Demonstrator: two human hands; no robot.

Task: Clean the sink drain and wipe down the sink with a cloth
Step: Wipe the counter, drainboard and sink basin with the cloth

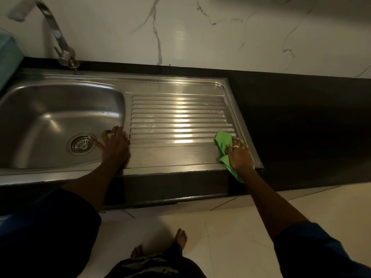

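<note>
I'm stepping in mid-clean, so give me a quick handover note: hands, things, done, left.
Left hand: open, empty, resting on the basin's edge beside the drain strainer.
Right hand: flat on the green cloth, pressing it onto the drainboard's near right corner.
Done: drain looks clear; drainboard shows wet streaks.
Left: finish the drainboard; whether the basin has been wiped cannot be told.

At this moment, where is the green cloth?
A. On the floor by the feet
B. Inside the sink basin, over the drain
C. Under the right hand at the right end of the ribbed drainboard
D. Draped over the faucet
C: the green cloth lies flat under the right hand at the right end of the drainboard, while the left hand rests at the basin edge near the drain.
</note>
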